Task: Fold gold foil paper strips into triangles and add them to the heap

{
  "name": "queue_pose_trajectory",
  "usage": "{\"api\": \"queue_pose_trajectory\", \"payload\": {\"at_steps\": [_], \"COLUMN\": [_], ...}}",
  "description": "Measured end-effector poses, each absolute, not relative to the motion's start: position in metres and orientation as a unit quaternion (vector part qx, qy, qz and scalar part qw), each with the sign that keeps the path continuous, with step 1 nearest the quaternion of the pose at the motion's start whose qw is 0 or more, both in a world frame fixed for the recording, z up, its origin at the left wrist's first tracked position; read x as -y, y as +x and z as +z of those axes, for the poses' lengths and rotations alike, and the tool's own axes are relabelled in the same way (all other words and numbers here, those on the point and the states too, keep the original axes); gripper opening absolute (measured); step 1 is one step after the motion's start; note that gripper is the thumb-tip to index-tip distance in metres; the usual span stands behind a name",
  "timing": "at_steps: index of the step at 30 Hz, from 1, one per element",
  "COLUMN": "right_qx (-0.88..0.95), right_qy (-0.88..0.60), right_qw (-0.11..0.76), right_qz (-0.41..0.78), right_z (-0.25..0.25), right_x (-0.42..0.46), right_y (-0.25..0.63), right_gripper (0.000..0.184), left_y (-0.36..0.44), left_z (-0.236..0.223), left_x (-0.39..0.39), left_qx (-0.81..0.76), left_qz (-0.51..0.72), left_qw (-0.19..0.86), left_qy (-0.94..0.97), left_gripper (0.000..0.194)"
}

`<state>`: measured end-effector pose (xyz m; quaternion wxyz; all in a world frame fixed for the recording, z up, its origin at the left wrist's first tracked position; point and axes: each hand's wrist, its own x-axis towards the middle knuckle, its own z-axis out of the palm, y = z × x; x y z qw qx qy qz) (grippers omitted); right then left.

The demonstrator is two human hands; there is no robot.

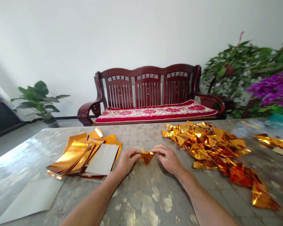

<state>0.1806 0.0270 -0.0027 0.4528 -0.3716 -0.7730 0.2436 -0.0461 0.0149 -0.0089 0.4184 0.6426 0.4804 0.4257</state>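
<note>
A small folded piece of gold foil paper [147, 157] is held just above the middle of the table, its lower part narrowing to a point. My left hand [129, 160] pinches its left corner between thumb and fingers. At the opposite corner, my right hand [168, 159] grips it the same way. Left of my hands lies a loose stack of gold foil sheets [77, 153], some turned to their pale backs. To the right spreads a heap of folded gold foil pieces [202, 139], a few trailing toward the table's right front.
A patterned table [141, 191] spans the foreground. One pale sheet [31, 197] lies at its left front. Clear plastic [247, 128] and another gold foil strip [273, 141] are at the far right. Behind stand a dark wooden bench [146, 84], a potted plant [41, 100] and purple flowers [273, 88].
</note>
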Motion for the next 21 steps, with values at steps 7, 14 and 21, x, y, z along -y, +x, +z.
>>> {"api": "queue_pose_trajectory", "payload": {"at_steps": [7, 14, 21], "right_qx": [0.768, 0.76, 0.738], "right_qy": [-0.355, -0.366, -0.397], "right_qw": [0.403, 0.385, 0.394], "right_qz": [0.35, 0.376, 0.378], "right_z": [-0.005, -0.005, -0.003], "right_x": [-0.03, -0.032, -0.03], "right_y": [0.187, 0.188, 0.189], "right_gripper": [0.034, 0.02, 0.022], "left_y": [-0.046, -0.048, -0.061], "left_z": [-0.01, -0.004, 0.003], "left_x": [-0.017, -0.015, -0.011], "left_qx": [-0.482, -0.477, -0.36], "left_qz": [0.411, 0.394, 0.359], "left_qw": [0.44, 0.482, 0.648], "left_qy": [0.636, 0.62, 0.568], "left_gripper": [0.018, 0.028, 0.044]}}
